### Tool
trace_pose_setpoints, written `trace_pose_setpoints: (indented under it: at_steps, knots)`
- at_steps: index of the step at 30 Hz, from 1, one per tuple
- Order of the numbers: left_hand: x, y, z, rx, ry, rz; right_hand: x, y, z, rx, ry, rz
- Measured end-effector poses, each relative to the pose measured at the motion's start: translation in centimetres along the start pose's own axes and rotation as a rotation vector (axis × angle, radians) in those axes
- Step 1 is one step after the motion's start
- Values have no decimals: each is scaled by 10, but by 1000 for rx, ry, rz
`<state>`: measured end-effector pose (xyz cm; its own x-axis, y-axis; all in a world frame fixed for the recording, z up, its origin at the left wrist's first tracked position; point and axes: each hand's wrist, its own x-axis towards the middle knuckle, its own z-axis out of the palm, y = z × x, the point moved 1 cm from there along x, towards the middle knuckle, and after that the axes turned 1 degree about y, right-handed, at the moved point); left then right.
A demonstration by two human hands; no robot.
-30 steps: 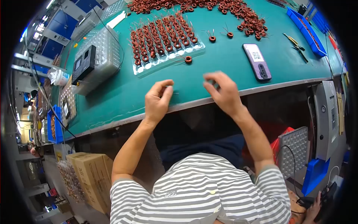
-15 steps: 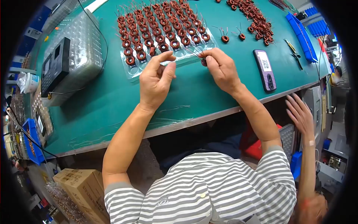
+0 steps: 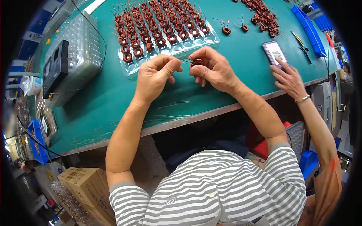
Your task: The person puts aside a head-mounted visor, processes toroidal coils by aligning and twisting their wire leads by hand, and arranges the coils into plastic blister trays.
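A copper-wound toroidal coil [image 3: 197,61] is pinched between the thumb and fingers of my right hand [image 3: 218,73], just in front of the tray. Its thin wire leads point left. My left hand [image 3: 155,77] is closed, thumb against forefinger, at the ends of those leads; the exact grip is partly hidden by the fingers. Beyond both hands, a clear plastic tray [image 3: 132,68] holds rows of similar coils with leads sticking up. One coil [image 3: 149,46] in the nearest rows lies turned on its side.
Two loose coils and a heap of coils [image 3: 266,19] lie right of the tray. A co-worker's hand [image 3: 289,81] touches a phone [image 3: 274,54]. Cutters [image 3: 302,48] and a blue bin [image 3: 309,32] lie farther right. Stacked clear trays [image 3: 85,45] stand left.
My right hand has brought the coil left and nearer to me, and my left hand has closed at its leads. The co-worker's hand has reached onto the phone, which has shifted away and turned.
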<state>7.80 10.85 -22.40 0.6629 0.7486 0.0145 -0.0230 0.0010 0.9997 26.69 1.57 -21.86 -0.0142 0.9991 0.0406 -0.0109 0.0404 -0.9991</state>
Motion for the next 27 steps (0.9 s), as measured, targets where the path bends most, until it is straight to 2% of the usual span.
trace_pose_setpoints:
  at_steps: [10,12,15,16,19,22,24,26,27]
  knots:
    - [-9,0,8,-74,109,22,6,-3,1,-171,35,57]
    - [-10,-1,8,-105,145,34,7,-4,2,-316,2,-35]
    - [-6,2,6,-119,138,1,6,-5,3,-231,60,3]
    - [-7,6,7,-72,142,-8,6,-5,3,-222,63,-9]
    - [-11,5,13,43,243,178,2,-3,-2,-193,36,-24]
    - [-6,18,9,425,304,552,-1,0,-4,-211,29,-65]
    - [-5,29,1,860,182,681,-2,1,-6,-353,-66,-238]
    - [-8,39,0,819,129,635,-2,-2,-9,-343,-105,-185]
    - [-10,46,-1,829,20,563,-3,-4,-9,-342,-160,-133]
